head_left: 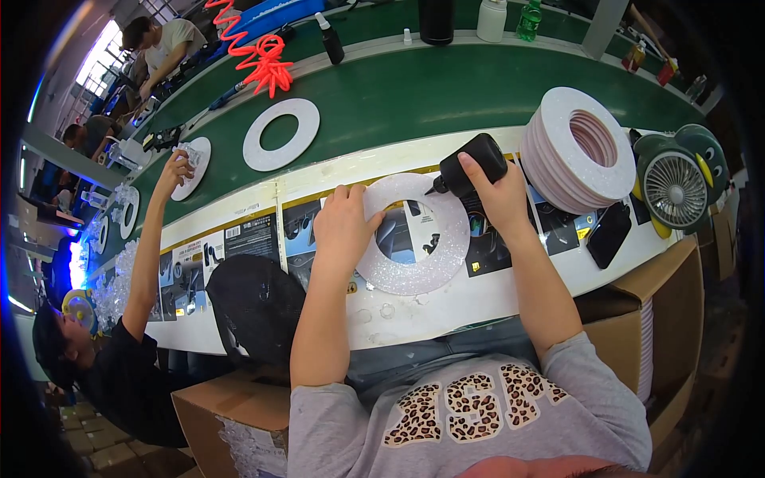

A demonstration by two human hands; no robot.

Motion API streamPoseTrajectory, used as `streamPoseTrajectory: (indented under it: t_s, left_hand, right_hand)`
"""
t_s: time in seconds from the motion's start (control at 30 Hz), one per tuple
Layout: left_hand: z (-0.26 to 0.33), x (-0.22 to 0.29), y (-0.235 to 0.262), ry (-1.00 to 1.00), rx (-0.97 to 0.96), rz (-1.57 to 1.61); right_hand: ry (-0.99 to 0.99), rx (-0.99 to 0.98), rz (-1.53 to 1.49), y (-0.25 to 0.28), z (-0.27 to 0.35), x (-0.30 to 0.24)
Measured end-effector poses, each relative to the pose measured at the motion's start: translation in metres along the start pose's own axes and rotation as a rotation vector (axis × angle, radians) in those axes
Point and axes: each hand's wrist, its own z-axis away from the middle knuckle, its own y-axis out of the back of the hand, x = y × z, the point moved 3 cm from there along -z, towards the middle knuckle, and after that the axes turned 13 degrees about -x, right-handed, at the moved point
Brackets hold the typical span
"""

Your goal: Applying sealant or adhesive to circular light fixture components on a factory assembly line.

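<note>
A flat white speckled ring (448,237) lies in front of me on the work surface. My left hand (344,227) is closed on its left rim, with the thumb reaching across toward the hole. In my right hand (504,197) is a black squeeze bottle (487,151), tilted so its pointed nozzle comes down at the ring's upper right edge. Whether the tip touches the ring, I cannot tell. A stack of similar rings (546,151) stands just right of the bottle.
Beyond is a green conveyor belt (382,95) carrying another ring (311,131). A small fan (676,187) and a black phone (610,235) are at the right. To my left, a co-worker's hand (177,169) reaches to a ring. Cardboard boxes (665,319) stand beside me.
</note>
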Motion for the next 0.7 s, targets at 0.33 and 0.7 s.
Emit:
streamPoseTrajectory:
  t_s: [0.33, 0.7]
  left_hand:
    - [0.0000, -0.0001, -0.0008, -0.012, 0.016, 0.002]
    - [-0.0005, 0.0007, -0.0006, -0.007, 0.001, -0.001]
  right_hand:
    - [0.120, 0.146, -0.046, 0.0077, -0.0072, 0.0079]
    - [0.129, 0.159, -0.043, 0.0064, -0.0072, 0.0093]
